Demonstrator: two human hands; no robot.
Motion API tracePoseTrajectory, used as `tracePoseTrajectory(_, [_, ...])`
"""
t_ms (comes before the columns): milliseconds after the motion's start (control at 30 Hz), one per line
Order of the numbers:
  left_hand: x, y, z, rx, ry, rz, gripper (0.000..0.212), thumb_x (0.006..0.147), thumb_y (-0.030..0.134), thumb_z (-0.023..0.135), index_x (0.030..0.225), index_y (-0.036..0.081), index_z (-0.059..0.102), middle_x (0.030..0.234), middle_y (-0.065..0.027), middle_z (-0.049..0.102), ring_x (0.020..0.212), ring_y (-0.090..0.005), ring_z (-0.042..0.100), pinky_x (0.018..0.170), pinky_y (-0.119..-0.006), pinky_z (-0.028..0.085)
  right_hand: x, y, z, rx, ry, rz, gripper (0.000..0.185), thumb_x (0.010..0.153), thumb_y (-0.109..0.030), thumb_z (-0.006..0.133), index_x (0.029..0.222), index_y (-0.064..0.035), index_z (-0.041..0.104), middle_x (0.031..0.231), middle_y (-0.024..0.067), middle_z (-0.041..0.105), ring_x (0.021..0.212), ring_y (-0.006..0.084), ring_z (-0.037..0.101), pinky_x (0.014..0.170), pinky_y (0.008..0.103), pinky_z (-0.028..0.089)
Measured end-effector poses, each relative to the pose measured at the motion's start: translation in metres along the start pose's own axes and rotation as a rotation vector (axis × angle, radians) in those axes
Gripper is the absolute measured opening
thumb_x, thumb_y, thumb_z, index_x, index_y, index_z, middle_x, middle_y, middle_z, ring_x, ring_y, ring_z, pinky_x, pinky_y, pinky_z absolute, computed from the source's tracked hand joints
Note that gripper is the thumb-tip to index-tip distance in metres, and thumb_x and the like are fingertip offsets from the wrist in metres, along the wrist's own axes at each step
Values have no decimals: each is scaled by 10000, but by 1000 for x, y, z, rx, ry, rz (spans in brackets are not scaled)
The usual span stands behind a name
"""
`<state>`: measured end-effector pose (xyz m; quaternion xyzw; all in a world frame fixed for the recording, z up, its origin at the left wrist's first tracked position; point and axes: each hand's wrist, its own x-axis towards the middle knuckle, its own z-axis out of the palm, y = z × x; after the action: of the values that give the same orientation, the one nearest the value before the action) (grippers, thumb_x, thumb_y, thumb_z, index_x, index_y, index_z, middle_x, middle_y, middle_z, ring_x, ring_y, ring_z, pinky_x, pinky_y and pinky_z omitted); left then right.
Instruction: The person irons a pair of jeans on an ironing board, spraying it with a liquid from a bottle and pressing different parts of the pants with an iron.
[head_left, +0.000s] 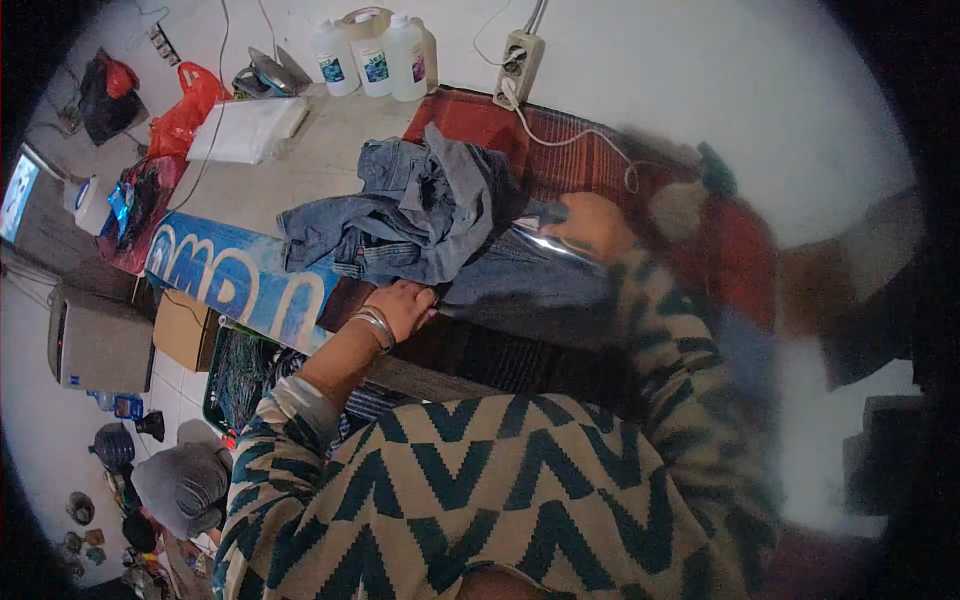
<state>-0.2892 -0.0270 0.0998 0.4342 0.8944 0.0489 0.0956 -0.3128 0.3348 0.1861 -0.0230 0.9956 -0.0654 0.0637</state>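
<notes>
A pair of blue-grey denim jeans (457, 217) lies on a table over a red striped cloth (577, 161). Part of the jeans is bunched up; another part (525, 289) is spread flat to the right. My right hand (596, 225) is closed around the handle of a clothes iron (544, 238), whose shiny edge rests on the denim. At the near edge of the denim lies my left hand (405, 307), bracelets at its wrist, its fingers bent against the fabric; whether they pinch it is unclear.
Several white bottles (409, 60) stand by the wall near a power strip (519, 67). Clear plastic bags (251, 127), another iron (277, 71) and a red bag (184, 109) lie at the table's far left. A green basket (240, 367) and cardboard box (184, 330) sit below. A person (184, 480) is lower left.
</notes>
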Motion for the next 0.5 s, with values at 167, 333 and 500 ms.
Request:
tracePoseTrajectory(167, [-8,-19,23,200,236,-70,385,895,365,537,1200,133,562,1078,-141,600,970,-338,595,844,-452,463,-37,3,-23,-52,-2,78,659,720,-507,709,1137,-4,630,1106,205,650,1008,347,637,855,441,505])
tracePoseTrajectory(333, [-4,-34,21,166,119,20,333,905,313,523,1195,159,584,986,-113,640,901,-314,625,780,-436,502,-58,-27,12,50,127,-41,551,674,-470,732,948,4,668,924,212,667,860,368,651,746,462,508])
tracePoseTrajectory(500, [-6,-54,18,86,253,271,347,896,303,519,1207,170,594,1051,-56,661,926,-279,635,760,-434,525,-63,-26,30,101,153,-54,540,678,-490,726,916,-10,659,855,194,672,809,369,658,708,462,513])
